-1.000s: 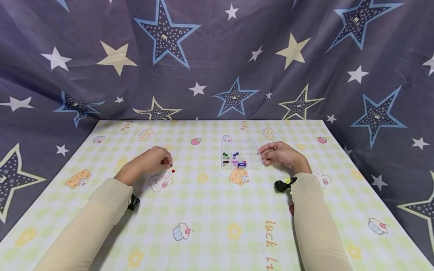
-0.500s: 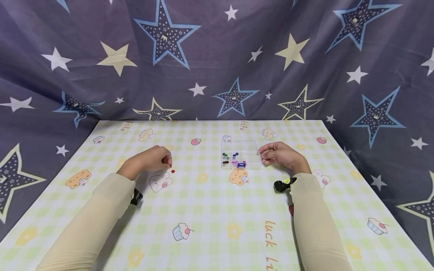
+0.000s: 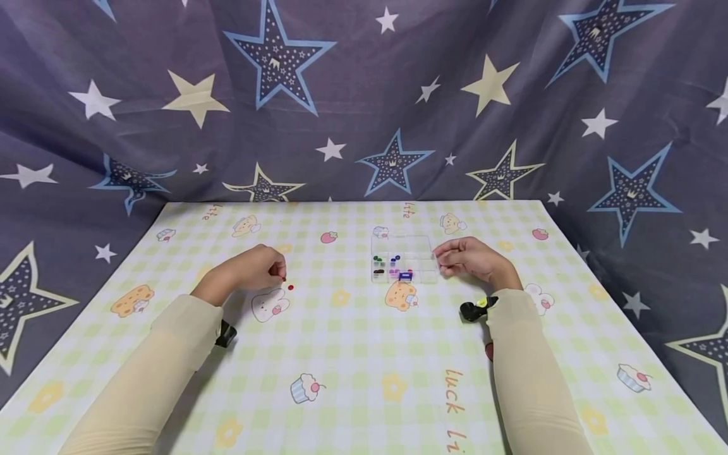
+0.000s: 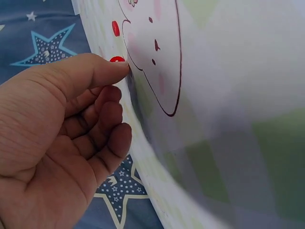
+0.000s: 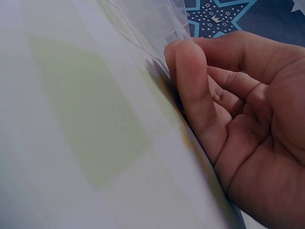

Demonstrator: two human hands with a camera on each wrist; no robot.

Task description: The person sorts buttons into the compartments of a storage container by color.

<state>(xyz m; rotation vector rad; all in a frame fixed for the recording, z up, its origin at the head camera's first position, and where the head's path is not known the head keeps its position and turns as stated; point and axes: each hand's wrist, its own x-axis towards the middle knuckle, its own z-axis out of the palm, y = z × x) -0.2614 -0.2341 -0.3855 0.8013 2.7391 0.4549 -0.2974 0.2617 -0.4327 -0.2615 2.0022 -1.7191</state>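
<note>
My left hand (image 3: 258, 268) pinches a small red disc (image 4: 117, 59) between thumb and fingertips, low over the tablecloth; its far part is hidden behind the thumb. Beside it on the cloth lies another small red disc (image 3: 291, 287). A clear plastic compartment box (image 3: 425, 276) sits right of centre, its transparent lid (image 3: 400, 245) folded back. Small green, blue, dark, pink and red pieces lie in several of its compartments, and a blue label marks its front. With thumb and finger, my right hand (image 3: 472, 260) grips the box's right edge (image 5: 178, 24).
A checked tablecloth (image 3: 341, 341) with printed cartoons covers the table. Behind and at the sides hangs a dark curtain (image 3: 352, 82) with stars. Black straps with small devices (image 3: 476, 310) are worn at both wrists.
My left hand has shifted very slightly left with the red disc at its fingertips, away from the disc on the cloth. My right hand and the box have stayed in place.
</note>
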